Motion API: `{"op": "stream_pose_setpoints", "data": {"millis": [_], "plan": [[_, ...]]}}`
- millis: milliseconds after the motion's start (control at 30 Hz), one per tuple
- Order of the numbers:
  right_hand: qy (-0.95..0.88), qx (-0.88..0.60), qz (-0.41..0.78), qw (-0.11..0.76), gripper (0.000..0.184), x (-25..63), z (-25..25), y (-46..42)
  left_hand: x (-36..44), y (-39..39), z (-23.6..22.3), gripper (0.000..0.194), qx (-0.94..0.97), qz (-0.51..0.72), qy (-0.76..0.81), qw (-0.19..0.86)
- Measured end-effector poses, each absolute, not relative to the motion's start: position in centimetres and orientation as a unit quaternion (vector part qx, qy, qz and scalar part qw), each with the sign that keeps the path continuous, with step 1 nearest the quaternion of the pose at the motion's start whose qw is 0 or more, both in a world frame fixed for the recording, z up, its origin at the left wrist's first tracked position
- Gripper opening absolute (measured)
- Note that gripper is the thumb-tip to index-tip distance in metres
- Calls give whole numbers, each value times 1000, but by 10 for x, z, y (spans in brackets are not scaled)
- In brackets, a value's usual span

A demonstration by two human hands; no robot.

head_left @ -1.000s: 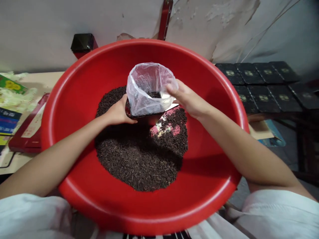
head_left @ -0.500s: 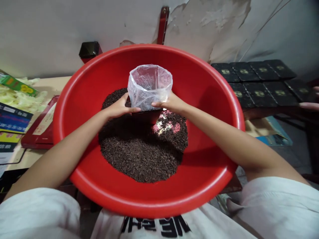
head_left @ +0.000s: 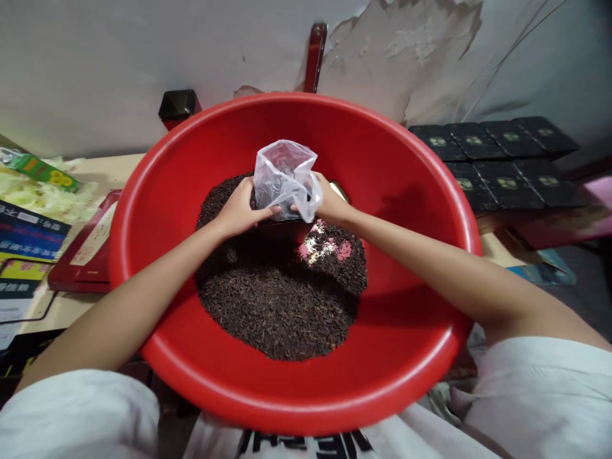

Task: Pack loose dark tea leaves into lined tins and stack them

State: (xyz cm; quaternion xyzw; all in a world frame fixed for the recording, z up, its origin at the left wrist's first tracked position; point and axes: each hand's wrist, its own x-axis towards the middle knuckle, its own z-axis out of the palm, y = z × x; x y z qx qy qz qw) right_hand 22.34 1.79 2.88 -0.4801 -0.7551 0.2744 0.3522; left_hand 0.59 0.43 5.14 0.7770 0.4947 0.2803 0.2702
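Observation:
A dark square tin [head_left: 289,231] stands among the loose dark tea leaves [head_left: 282,312] in a large red basin [head_left: 296,411]. Out of its mouth rises a clear plastic bag [head_left: 282,167], its right side folded inward. My left hand [head_left: 243,207] grips the tin's left side, thumb along the near rim. On the right side my right hand [head_left: 329,203] is closed around the tin and the bag's edge, its fingertips partly hidden behind the plastic. Just right of the tin, a shiny pink and gold patch [head_left: 327,245] shows through the leaves.
Black-lidded tins [head_left: 507,182] stand in two rows at the right. Another tin [head_left: 179,107] sits behind the basin by the wall. On the left are a red box [head_left: 86,248], a green carton [head_left: 45,171] and printed packaging [head_left: 29,236]. Something pink [head_left: 602,191] shows at the right edge.
The bag's wide round mouth has narrowed, its right side pushed in by my right hand. At far right, another person's hand and the end tin of the front row have gone from view.

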Motion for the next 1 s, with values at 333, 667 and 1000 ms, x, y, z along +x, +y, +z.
{"op": "stream_pose_setpoints", "data": {"millis": [333,667,1000], "plan": [[-713,-502,324,366,14,219,34,13,6,5,57,46,804,229,502,223],[-694,-597,282,288,19,198,36,1,6,3,70,24,846,202,437,228],[-808,-501,157,267,24,198,43,-5,13,-4,58,15,856,261,431,117]]}}
